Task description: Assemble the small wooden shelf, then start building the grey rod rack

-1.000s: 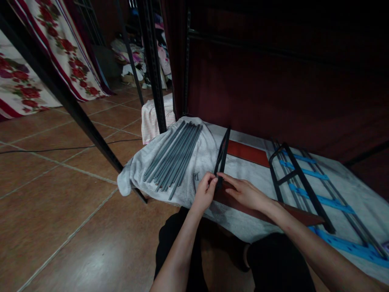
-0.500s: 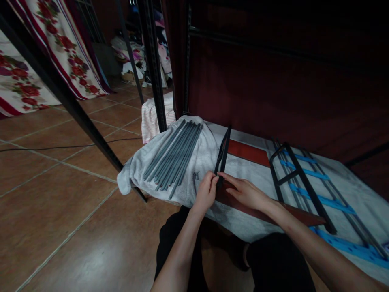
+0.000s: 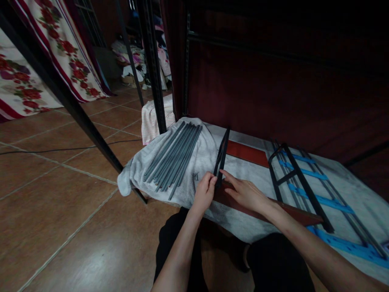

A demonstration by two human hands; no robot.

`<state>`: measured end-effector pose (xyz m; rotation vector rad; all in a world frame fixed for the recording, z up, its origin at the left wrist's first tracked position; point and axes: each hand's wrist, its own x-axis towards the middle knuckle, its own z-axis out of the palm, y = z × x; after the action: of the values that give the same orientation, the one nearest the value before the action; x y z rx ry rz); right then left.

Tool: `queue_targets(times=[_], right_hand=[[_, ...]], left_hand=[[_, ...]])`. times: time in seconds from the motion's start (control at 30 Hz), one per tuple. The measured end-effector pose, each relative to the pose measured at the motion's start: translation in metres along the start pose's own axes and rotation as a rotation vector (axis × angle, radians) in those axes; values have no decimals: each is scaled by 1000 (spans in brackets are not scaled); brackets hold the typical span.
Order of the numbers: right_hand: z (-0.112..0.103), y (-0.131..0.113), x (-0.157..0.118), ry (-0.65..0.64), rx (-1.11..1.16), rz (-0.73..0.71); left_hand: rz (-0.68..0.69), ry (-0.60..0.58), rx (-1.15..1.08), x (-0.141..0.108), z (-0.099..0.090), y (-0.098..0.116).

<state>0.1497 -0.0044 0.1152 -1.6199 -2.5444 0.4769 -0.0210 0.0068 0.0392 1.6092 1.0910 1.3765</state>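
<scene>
My left hand (image 3: 205, 190) is closed around the near end of a narrow black metal frame (image 3: 225, 152), which stands on edge on the cloth. Across from it, my right hand (image 3: 246, 194) has its index finger stretched out, the tip at the frame's right side; whether it touches I cannot tell. The other right fingers are loosely bent with nothing visible in them. Beneath my right hand lies a long red-brown board (image 3: 291, 213). A few small screws or pins (image 3: 195, 177) rest on the grey cloth (image 3: 202, 150) just left of the frame.
Several grey rods (image 3: 173, 158) lie side by side on the left. Another red-brown board (image 3: 247, 153) lies behind. To the right are a second black frame (image 3: 296, 174), blue slotted strips (image 3: 319, 198) and more rods. Black shelf posts (image 3: 153, 69) rise at the left.
My right hand's fingertip has shifted slightly away from my left thumb, along the frame. My left hand keeps its hold on the frame's near end.
</scene>
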Motion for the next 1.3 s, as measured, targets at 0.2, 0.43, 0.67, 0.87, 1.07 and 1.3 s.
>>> queue_targets(times=[0.2,0.43,0.67,0.87,1.07,1.3], right_hand=[[1,-6,-2,27,-27,45],[-2,-5,1,-34,8,-64],[-2,-3,0,-21,22,-71],[-3,-4,1,-35,14,-71],[-3,-3,3,-37,55,-81],[0,1,4,-25,63,-80]], left_hand=[[60,-2,9,1,1,-1],[77,-24,-10,0,-1,-2],[-45,-8,-145,1,0,1],[-12,-5,-122,3,2,-1],[37,12,-64,1,2,0],[-44,3,-126,0,1,-2]])
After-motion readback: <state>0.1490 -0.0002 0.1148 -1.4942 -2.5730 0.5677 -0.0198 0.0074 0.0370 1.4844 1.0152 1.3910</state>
